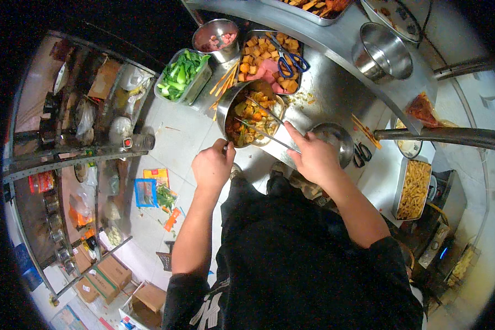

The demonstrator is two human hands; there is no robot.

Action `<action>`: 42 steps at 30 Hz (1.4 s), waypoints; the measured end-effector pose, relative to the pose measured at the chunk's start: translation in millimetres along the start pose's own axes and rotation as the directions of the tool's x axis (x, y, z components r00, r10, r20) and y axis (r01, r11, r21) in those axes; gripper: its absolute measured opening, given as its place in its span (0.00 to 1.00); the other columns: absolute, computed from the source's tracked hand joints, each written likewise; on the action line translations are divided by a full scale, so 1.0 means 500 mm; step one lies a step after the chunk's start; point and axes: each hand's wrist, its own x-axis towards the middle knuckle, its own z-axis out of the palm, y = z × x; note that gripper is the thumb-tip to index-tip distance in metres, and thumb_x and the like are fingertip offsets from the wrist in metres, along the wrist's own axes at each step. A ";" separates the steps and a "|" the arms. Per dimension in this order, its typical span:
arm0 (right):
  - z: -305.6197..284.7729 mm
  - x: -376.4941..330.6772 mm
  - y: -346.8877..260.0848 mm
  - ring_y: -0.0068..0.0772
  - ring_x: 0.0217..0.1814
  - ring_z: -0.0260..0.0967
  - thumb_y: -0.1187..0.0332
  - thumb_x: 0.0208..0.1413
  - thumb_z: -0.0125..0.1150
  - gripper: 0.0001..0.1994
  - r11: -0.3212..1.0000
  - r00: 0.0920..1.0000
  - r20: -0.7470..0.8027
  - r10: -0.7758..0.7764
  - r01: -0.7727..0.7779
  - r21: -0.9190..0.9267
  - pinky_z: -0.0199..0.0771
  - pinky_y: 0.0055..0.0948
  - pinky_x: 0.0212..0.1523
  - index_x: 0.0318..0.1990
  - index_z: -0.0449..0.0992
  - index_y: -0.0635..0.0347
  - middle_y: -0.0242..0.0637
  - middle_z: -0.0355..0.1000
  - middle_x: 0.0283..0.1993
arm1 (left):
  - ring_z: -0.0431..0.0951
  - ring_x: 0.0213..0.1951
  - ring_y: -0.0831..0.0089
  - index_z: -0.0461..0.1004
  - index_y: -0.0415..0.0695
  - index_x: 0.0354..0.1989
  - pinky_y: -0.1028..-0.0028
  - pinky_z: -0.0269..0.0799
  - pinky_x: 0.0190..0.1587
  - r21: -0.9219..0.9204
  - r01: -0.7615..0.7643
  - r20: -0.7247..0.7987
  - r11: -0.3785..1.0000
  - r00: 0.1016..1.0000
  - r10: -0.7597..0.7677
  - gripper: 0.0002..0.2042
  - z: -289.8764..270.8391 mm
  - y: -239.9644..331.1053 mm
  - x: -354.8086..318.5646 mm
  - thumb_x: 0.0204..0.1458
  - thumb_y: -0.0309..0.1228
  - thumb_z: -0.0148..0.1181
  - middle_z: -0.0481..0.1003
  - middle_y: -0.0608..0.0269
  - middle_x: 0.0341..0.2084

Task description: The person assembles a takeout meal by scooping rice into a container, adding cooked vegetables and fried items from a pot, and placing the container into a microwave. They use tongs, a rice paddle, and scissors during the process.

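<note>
My left hand is closed on the near edge of a deep steel pot, which tips toward the right. Inside it lies a mix of orange and yellow cooked food with sauce. In my right hand are long metal tongs, thumb and index finger along their two arms, the tips down in the food. Partly hidden beneath the pot's right lip is a pale dish with whitish food, perhaps rice.
Beyond the pot stand a tray of tofu-like cubes and pink slices with blue-handled scissors, a tub of greens and a steel bowl. Another bowl and black-handled scissors lie right. Shelves line the left.
</note>
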 end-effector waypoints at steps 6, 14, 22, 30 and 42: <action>-0.019 -0.013 -0.013 0.55 0.40 0.77 0.56 0.62 0.59 0.35 0.996 0.996 0.069 0.064 -0.060 -0.065 0.76 0.51 0.42 0.76 0.54 0.37 0.53 0.75 0.42 | 0.80 0.21 0.52 0.78 0.48 0.30 0.57 0.75 0.25 0.157 -0.066 -0.031 0.985 0.997 0.072 0.12 0.002 0.022 0.002 0.57 0.43 0.61 0.78 0.53 0.17; -0.048 -0.012 -0.028 0.54 0.42 0.77 0.56 0.63 0.56 0.34 0.983 0.977 0.161 0.141 -0.119 -0.136 0.75 0.51 0.45 0.76 0.53 0.40 0.54 0.76 0.45 | 0.80 0.21 0.56 0.77 0.50 0.31 0.59 0.75 0.24 0.189 -0.129 -0.102 0.973 0.983 0.150 0.09 -0.005 0.025 0.011 0.56 0.41 0.62 0.79 0.58 0.20; -0.034 0.009 -0.027 0.53 0.39 0.78 0.57 0.65 0.55 0.32 0.979 0.969 0.200 0.144 -0.110 -0.172 0.77 0.47 0.42 0.75 0.55 0.42 0.51 0.77 0.45 | 0.79 0.19 0.60 0.77 0.51 0.28 0.62 0.74 0.22 0.290 -0.168 -0.161 0.942 0.962 0.221 0.09 -0.002 0.023 0.010 0.56 0.41 0.63 0.76 0.64 0.17; -0.043 -0.010 0.002 0.52 0.41 0.79 0.63 0.61 0.58 0.30 0.979 0.992 0.107 0.069 -0.046 -0.198 0.78 0.48 0.44 0.72 0.63 0.46 0.49 0.79 0.42 | 0.80 0.21 0.61 0.78 0.53 0.31 0.62 0.74 0.23 0.287 -0.118 -0.201 0.951 0.963 0.180 0.07 -0.011 0.016 0.011 0.55 0.40 0.64 0.76 0.64 0.20; -0.074 -0.052 -0.022 0.54 0.40 0.76 0.62 0.58 0.64 0.29 0.999 0.994 0.099 -0.038 0.039 -0.006 0.77 0.49 0.43 0.68 0.68 0.38 0.44 0.76 0.41 | 0.80 0.24 0.57 0.80 0.50 0.37 0.62 0.75 0.26 0.118 -0.060 -0.157 0.991 0.984 0.078 0.15 -0.028 -0.003 0.015 0.54 0.48 0.67 0.78 0.62 0.24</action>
